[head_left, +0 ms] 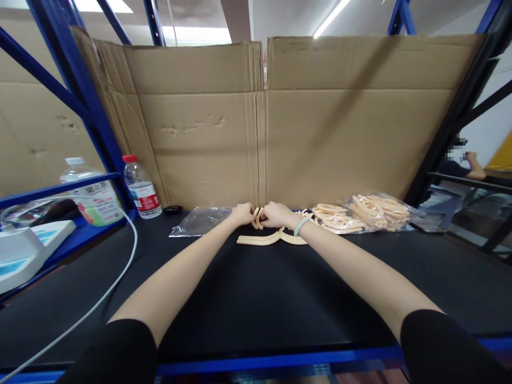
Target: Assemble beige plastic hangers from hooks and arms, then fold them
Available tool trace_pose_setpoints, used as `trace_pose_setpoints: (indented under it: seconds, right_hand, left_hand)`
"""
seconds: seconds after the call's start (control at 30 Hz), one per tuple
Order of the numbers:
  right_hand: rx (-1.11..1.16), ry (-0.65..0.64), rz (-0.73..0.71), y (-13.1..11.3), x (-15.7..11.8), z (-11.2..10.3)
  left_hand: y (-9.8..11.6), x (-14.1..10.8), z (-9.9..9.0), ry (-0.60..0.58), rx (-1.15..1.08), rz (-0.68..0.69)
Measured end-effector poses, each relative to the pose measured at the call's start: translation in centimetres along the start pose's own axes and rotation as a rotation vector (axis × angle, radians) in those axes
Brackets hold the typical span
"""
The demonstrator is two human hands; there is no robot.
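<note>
Both my hands are close together at the back of the black work surface. My left hand (242,214) has its fingers closed on a small curved beige piece (255,216). Right beside it, my right hand (277,214), with a pale bead bracelet (301,226) at the wrist, pinches another curved beige piece (262,217). The two pieces are side by side, and the fingers partly hide them. Just in front lies a long beige piece with two arms (260,240), shaped like a clothes hanger. My right wrist partly covers it.
A flat clear plastic bag (200,221) lies left of my hands. Beige pieces (334,216) and a filled clear bag (378,210) lie to the right, near a phone-like flat object (427,225). Bottles (143,194), a white cable (130,256) and a power strip (36,250) are left. Cardboard (192,133) walls the back.
</note>
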State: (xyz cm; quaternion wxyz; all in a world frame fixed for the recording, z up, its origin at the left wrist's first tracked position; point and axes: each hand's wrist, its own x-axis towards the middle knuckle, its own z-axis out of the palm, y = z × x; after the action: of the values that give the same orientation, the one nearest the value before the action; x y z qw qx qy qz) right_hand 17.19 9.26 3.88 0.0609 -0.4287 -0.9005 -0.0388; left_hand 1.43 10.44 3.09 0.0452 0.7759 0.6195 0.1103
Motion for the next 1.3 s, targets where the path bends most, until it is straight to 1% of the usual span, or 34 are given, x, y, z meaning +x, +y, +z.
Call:
trace_pose_setpoints:
  seconds: [0.1,0.17,0.33,0.43,0.5,0.67,0.77,0.83,0.9,1.03,1.13,1.2,1.3]
  right_hand:
    - [0.048,-0.056,0.025,0.2,0.6,0.3]
    - [0.100,-0.063,0.037,0.4,0.8,0.4]
    - [0.279,0.012,0.051,2.0,0.7,-0.2]
    - [0.416,0.100,0.061,3.2,0.4,-0.4]
    - [0.513,0.182,0.081,3.8,0.1,-0.4]
    - [0.751,0.450,0.160,4.3,-1.3,-0.6]
    - [0.868,0.591,0.166,4.0,-3.4,-0.9]
    - [0.931,0.624,0.152,3.8,-5.4,-1.2]
    - [0.987,0.615,0.139,3.5,-7.6,-1.4]
    - [1.119,0.588,0.169,2.7,-11.0,-1.4]
    - [1.279,0.587,0.222,1.9,-12.2,-1.0]
    - [1.373,0.579,0.249,1.3,-12.4,-0.5]
    - [1.530,0.502,0.281,0.2,-12.6,0.2]
  left_hand:
    - [-0.2,0.3,0.2,-0.001,0.002,-0.025]
    - [-0.2,0.4,0.4,0.002,0.005,-0.035]
    - [-0.3,1.0,0.8,0.005,0.020,-0.055]
    - [-0.3,1.5,0.9,-0.002,0.023,-0.063]
    - [-0.3,1.7,0.9,-0.008,0.024,-0.065]
    - [-0.2,1.5,0.7,-0.017,0.031,-0.067]
    - [-0.1,1.0,0.2,-0.016,0.014,-0.054]
    - [-0.1,0.6,-0.3,-0.003,-0.012,-0.041]
    - [-0.1,0.3,-1.1,0.028,-0.050,-0.025]
    - [0.3,-1.1,-3.1,0.120,-0.176,0.040]
    - [1.4,-3.2,-4.2,0.157,-0.332,0.110]
    - [2.3,-5.3,-4.2,0.121,-0.461,0.172]
    - [3.4,-9.1,-3.2,0.062,-0.627,0.262]
